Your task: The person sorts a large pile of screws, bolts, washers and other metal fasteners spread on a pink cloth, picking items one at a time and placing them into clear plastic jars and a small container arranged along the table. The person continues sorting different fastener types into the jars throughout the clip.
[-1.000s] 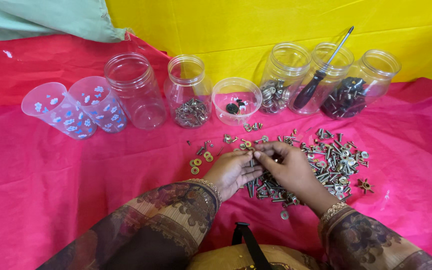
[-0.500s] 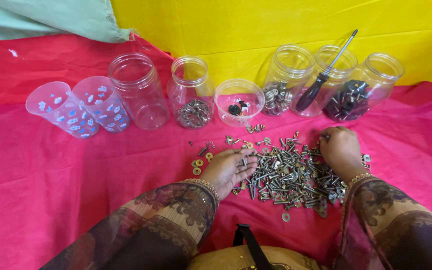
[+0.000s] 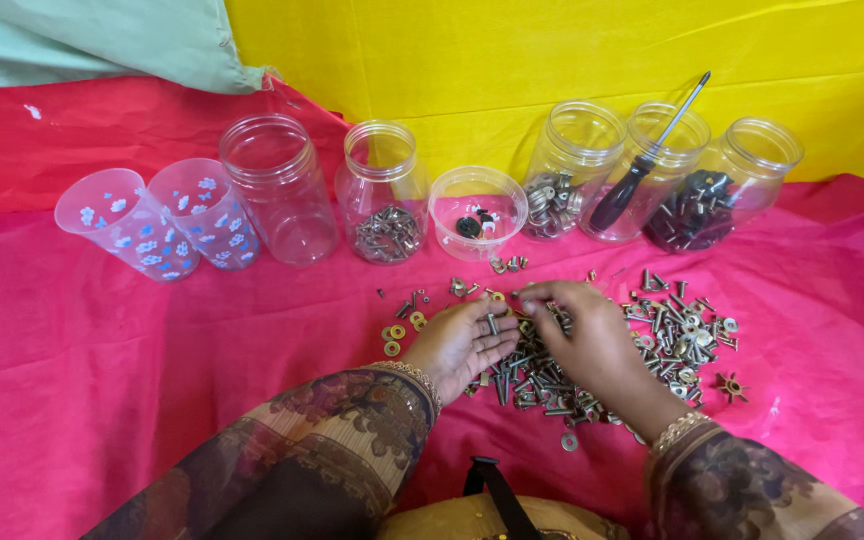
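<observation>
Screws and bolts [image 3: 592,370], mixed with nuts and washers, sit in a loose heap on the pink cloth [image 3: 152,380] right in front of the person, and both hands are in the middle of it. Left hand [image 3: 462,340] lies palm up at the heap's left edge, fingers loosely spread, cupped open with a small screw [image 3: 492,323] or two resting across the fingers, so more a tray than a grip. Right hand [image 3: 592,345] is palm down over the pile, thumb and forefinger brought close together near the left fingertips; looks like a narrow pinch on a small piece, but honestly too tiny to tell what's in it. A few brass washers [image 3: 397,332] lie just left of the left hand. Behind the heap runs a row of containers: two patterned plastic cups [image 3: 157,225] tipped over, an empty clear jar [image 3: 277,190], a jar with screws [image 3: 384,200], a low round tub [image 3: 477,210], then three tilted jars holding hardware, one with a screwdriver [image 3: 647,160] poking out.
</observation>
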